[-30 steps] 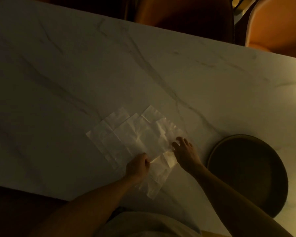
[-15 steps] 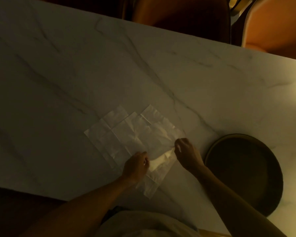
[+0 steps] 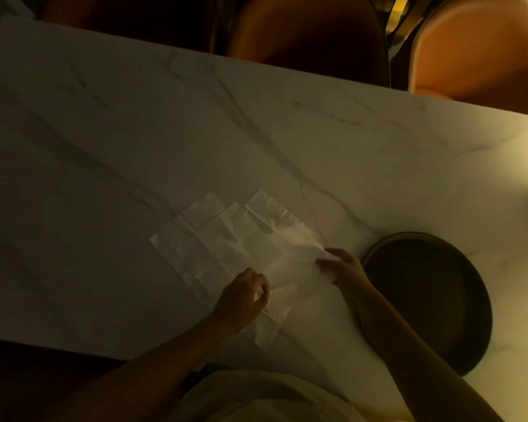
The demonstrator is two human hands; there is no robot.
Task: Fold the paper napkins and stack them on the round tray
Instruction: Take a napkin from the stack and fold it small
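1. Nearest the camera: pale shirt at the bottom edge, with two bare forearms reaching up from it toward the napkins.
2. Left hand at the near edge of the napkins, grip closed on a napkin edge, fingers curled around the paper just as half a second ago; barely shifted since then.
3. Right hand at the right edge of the napkins, between them and the round tray. Half a second ago curled in a pinch on a lifted corner; now fingers spread and fairly straight, grip open, touching the paper.
4. Top napkin changed since the earlier frame: then a small raised flap between the hands, now a wider, blurred sheet stretched from the left hand across to the right hand. Lifted or flat on the pile: cannot tell.
5. Rest of the napkins unfolded and overlapping on the desk, lying as before, left of the tray.
6. Round tray dark, on the desk just right of the napkins, partly covered by the right forearm; no napkin visible on it, same as earlier.
7. Beyond the napkins: marbled desk surface, then orange chairs past the far edge.
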